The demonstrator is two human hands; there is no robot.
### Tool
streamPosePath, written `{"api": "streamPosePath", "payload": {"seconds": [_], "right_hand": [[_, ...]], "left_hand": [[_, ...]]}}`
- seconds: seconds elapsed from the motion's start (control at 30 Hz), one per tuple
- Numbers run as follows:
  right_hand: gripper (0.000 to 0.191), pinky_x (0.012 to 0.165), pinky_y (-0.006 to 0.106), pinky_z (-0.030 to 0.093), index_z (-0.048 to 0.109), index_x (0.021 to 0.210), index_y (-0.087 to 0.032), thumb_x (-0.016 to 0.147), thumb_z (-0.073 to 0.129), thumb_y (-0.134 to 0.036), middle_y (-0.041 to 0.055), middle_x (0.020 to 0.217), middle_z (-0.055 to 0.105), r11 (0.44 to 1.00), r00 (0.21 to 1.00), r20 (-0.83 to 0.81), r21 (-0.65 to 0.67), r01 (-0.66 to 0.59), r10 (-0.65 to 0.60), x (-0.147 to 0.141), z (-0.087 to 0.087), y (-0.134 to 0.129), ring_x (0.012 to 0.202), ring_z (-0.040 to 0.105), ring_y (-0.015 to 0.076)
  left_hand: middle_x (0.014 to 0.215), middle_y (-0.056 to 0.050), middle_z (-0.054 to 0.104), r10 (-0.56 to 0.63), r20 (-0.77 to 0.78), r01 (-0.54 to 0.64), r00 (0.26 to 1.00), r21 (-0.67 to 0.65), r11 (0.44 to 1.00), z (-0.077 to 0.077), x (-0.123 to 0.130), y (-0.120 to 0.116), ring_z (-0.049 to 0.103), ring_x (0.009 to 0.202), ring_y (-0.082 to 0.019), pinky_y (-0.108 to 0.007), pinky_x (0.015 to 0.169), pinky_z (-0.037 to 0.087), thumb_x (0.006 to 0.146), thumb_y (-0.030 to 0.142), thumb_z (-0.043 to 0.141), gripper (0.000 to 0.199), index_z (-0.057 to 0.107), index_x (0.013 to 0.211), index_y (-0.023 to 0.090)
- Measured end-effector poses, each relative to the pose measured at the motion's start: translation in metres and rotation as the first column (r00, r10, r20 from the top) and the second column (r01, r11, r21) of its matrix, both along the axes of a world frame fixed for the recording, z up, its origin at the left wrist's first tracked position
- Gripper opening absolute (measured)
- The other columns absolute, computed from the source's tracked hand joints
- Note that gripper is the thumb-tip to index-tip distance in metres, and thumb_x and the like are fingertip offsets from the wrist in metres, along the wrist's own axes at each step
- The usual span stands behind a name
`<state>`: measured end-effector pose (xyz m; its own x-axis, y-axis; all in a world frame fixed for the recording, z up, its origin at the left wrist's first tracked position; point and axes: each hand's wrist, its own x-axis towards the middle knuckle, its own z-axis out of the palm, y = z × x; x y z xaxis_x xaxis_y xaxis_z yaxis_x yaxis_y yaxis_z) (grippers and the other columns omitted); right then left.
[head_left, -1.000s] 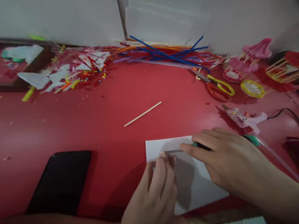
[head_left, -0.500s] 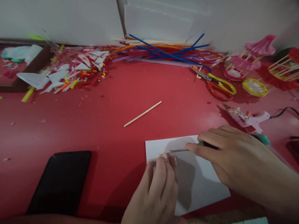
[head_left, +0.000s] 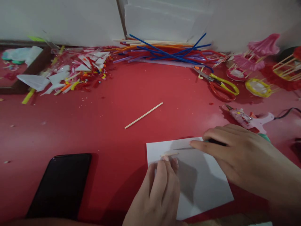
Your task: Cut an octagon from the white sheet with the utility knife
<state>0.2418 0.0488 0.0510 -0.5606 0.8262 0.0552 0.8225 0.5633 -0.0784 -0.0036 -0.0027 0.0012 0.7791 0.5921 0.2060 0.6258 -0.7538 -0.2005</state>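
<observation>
On a white sheet [head_left: 202, 175], my left hand [head_left: 162, 185] pinches a short pale wooden piece [head_left: 169, 154] at its fingertips. My right hand [head_left: 230, 153] is closed around the dark and green handle of a thin-bladed tool [head_left: 184, 148], with the index finger along it. The blade points left, just above the wooden piece and apart from it. Beyond the sheet, a pale wooden stick [head_left: 143, 115] lies slanted on the red table [head_left: 113, 100].
A black phone [head_left: 61, 185] lies at the left. Scraps [head_left: 82, 69], coloured pipe cleaners [head_left: 169, 53], scissors [head_left: 218, 83], a corded glue gun [head_left: 249, 117] and pink crafts [head_left: 256, 56] stretch along the back and right.
The tool in my right hand has lifted off the wooden piece and moved slightly right and away. My left hand has stayed nearly still.
</observation>
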Motion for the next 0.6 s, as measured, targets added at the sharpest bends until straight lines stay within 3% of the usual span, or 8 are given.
{"api": "streamPosePath", "payload": {"seconds": [0.17, 0.27, 0.37, 0.5, 0.6], "right_hand": [[0.041, 0.08, 0.039, 0.05, 0.063, 0.127, -0.023, 0.092, 0.044, -0.012, 0.0078, 0.106, 0.067, 0.987, 0.984, -0.102, -0.091, 0.134, -0.143, 0.013, -0.017, 0.013, 0.091, 0.064, 0.0226], [0.043, 0.085, 0.043, 0.051, 0.063, 0.129, -0.023, 0.093, 0.043, -0.012, 0.0093, 0.11, 0.064, 0.975, 0.974, -0.109, -0.122, 0.183, -0.197, 0.017, -0.029, 0.023, 0.095, 0.062, 0.0239], [0.043, 0.086, 0.046, 0.05, 0.063, 0.129, -0.019, 0.092, 0.043, -0.01, 0.0117, 0.11, 0.062, 0.984, 0.98, -0.099, -0.067, 0.168, -0.174, 0.015, -0.034, 0.029, 0.098, 0.06, 0.0264], [0.035, 0.085, 0.043, 0.049, 0.064, 0.124, -0.014, 0.093, 0.047, -0.012, 0.0137, 0.109, 0.062, 0.989, 0.978, -0.187, 0.095, 0.114, -0.095, 0.0, -0.03, 0.025, 0.1, 0.059, 0.0263], [0.018, 0.083, 0.035, 0.05, 0.066, 0.108, -0.018, 0.094, 0.054, -0.016, 0.0073, 0.1, 0.064, 1.0, 0.917, -0.398, -0.012, 0.002, -0.007, -0.021, -0.026, 0.015, 0.093, 0.06, 0.0197]], "left_hand": [[0.133, -0.017, 0.057, -0.001, 0.023, 0.001, 1.0, 0.004, 1.0, 0.0, -0.001, -0.001, 0.049, 0.121, -0.032, -0.043, 0.102, 0.041, 0.096, 0.058, 0.037, 0.066, 0.057, 0.13, 0.004], [0.131, -0.017, 0.058, 0.003, 0.014, -0.003, 1.0, 0.002, 1.0, 0.0, -0.001, -0.001, 0.05, 0.12, -0.032, -0.042, 0.102, 0.041, 0.095, 0.054, 0.044, 0.063, 0.056, 0.13, 0.004], [0.129, -0.017, 0.06, 0.009, 0.02, -0.01, 1.0, 0.005, 1.0, 0.0, -0.001, -0.001, 0.05, 0.119, -0.032, -0.042, 0.103, 0.041, 0.09, 0.046, 0.054, 0.058, 0.057, 0.13, 0.004], [0.13, -0.017, 0.06, 0.013, 0.041, -0.012, 0.999, -0.02, 1.0, 0.0, 0.001, -0.001, 0.05, 0.119, -0.032, -0.042, 0.101, 0.041, 0.093, 0.053, 0.045, 0.062, 0.059, 0.128, 0.004], [0.128, -0.016, 0.06, 0.012, 0.061, -0.011, 0.998, -0.015, 1.0, 0.0, 0.001, -0.001, 0.05, 0.118, -0.032, -0.042, 0.099, 0.042, 0.093, 0.051, 0.046, 0.057, 0.062, 0.124, 0.005]]}}
